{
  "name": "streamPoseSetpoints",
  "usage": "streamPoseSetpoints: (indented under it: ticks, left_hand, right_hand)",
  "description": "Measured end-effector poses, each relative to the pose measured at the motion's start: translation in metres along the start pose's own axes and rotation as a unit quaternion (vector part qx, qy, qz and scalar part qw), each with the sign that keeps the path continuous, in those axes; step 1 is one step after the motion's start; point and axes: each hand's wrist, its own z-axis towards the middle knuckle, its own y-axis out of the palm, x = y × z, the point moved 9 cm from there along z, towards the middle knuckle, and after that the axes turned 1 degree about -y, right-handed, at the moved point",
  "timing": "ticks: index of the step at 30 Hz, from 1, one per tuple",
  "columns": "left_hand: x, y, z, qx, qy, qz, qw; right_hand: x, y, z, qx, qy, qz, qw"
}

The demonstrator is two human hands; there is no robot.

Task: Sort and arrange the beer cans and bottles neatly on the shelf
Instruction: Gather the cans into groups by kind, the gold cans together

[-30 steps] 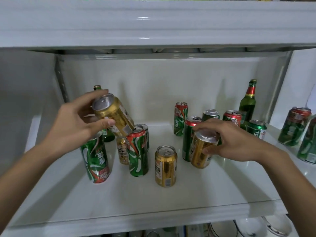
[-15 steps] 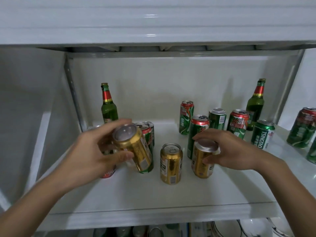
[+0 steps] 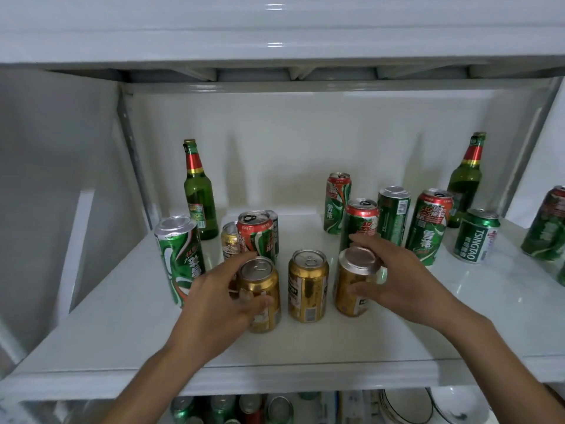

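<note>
The only writing clear enough to read was "TSINGTAO", in white letters down the side of a green can [image 3: 475,235] near the right edge of the shelf [image 3: 336,347]. The green-and-red cans, such as the tall one [image 3: 180,258] at the left edge, carried Chinese characters. The small print on the gold cans was too blurred to read.

Three gold cans stood upright in a row close to the front edge. The left hand [image 3: 214,304] was wrapped around the left gold can [image 3: 261,293], with the thumb across its front and the fingers behind it. The right hand [image 3: 403,280] gripped the right gold can [image 3: 353,281], fingers curled over its silver top and the thumb on its side. The middle gold can [image 3: 308,289] stood free between them. Two green bottles [image 3: 198,191] stood at the back corners.
</note>
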Motion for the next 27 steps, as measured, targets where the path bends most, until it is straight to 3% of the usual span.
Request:
streamPoseSetpoints:
  ticks: [4,7,21,27]
  left_hand:
    - [0.000,0.004,-0.006,0.035,0.008,0.019,0.999]
    - [-0.005,0.009,-0.010,0.053,0.000,0.012,0.999]
    - [-0.001,0.023,-0.014,0.103,0.016,-0.003,0.995]
    - [-0.001,0.025,-0.017,0.058,0.017,-0.056,0.997]
  right_hand:
    - [0.023,0.007,-0.015,0.061,0.054,0.119,0.990]
    - [0.035,0.022,-0.026,0.052,0.093,0.186,0.977]
    - [0.031,0.039,-0.033,0.115,0.121,0.153,0.974]
    - [0.027,0.038,-0.035,0.117,0.127,0.153,0.973]
